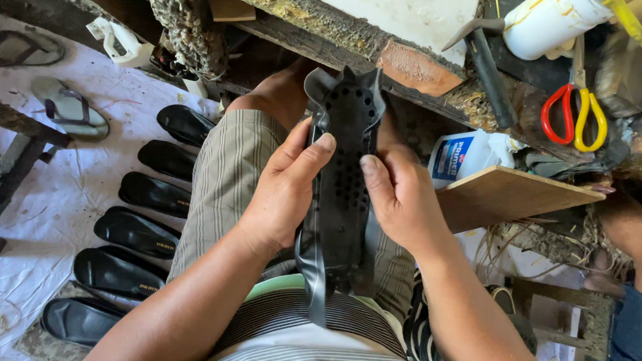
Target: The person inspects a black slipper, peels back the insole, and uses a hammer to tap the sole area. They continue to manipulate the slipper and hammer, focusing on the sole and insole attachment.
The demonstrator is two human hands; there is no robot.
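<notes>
shoemaking workshop | black soles (138,230) in row | scissors (574,114) on workbench (275,2)

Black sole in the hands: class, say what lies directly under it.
Under the sole, held by the left hand and right hand, lie striped shorts and a striped shirt. The sole and hands hide the lap between.

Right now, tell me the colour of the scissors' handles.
One handle red, one yellow: scissors, best in the head view.
</notes>
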